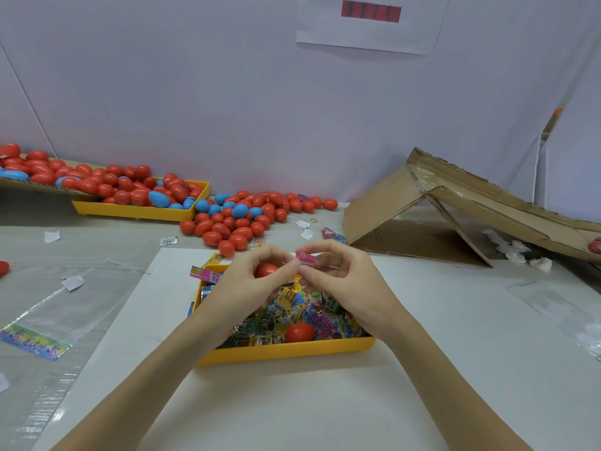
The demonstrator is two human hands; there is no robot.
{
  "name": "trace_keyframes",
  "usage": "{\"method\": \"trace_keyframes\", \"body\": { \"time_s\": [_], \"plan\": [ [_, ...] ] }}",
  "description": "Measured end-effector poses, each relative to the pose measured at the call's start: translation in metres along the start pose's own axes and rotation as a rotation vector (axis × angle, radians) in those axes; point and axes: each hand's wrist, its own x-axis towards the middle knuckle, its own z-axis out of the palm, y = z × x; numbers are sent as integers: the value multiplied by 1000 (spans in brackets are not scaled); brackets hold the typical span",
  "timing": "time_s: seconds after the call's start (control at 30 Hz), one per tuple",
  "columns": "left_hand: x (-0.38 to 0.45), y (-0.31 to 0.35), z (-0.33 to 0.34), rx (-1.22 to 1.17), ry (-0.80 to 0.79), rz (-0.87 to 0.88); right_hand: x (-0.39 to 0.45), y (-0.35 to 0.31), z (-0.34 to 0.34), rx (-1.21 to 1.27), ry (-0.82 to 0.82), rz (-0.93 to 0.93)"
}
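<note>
While the left hand [250, 281] curls its fingers round a red egg [266, 270], holding it just above the far end of the near yellow tray [286, 351], the right hand [341, 281] pinches a small pink packet [305, 258] between thumb and forefinger, its other fingers loosely bent. Packet and egg are close together, the packet just to the right of the egg and a little higher; whether they touch cannot be told. The tray sits on a white sheet [292, 402] on the surface and is filled with bright little packets [292, 314], with a second red egg [300, 332] lying among them near the front wall. Farther back, a loose pile of red and blue eggs [240, 219] lies on the surface beside another yellow tray [136, 211] heaped with more. A torn cardboard box [422, 222] lies open on its side at the right, and clear plastic bags [48, 320] lie flat at the left.
</note>
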Motion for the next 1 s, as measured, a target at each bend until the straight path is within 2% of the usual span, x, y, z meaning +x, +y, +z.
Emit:
{"method": "trace_keyframes", "body": {
  "time_s": [0.07,0.17,0.33,0.43,0.47,0.53,0.6,0.7,0.87,1.0],
  "plan": [
    [0,-2,1,27,19,-3,0,1,1,-58,20,-23],
    [0,-3,-1,35,30,15,-1,-2,-2,-148,-71,-13],
    [0,1,-11,560,-20,380,-1,-7,-6,-176,-104,10],
    [-2,-1,-11,634,-87,404,-3,-6,-8,-298,-156,14],
    [-2,-1,-10,612,-113,365,-2,-5,-10,-301,-149,27],
    [-3,0,-10,408,-163,186,-2,-4,-15,-267,-95,53],
    [-2,1,-10,235,-146,78,-1,-4,-19,-165,-26,74],
    [0,2,-8,141,-100,109,-1,-4,-21,29,58,129],
    [-3,3,0,6,-68,82,2,-1,-13,196,207,171],
    [-5,1,10,6,-7,106,3,2,-6,165,292,141]
  ]
}}
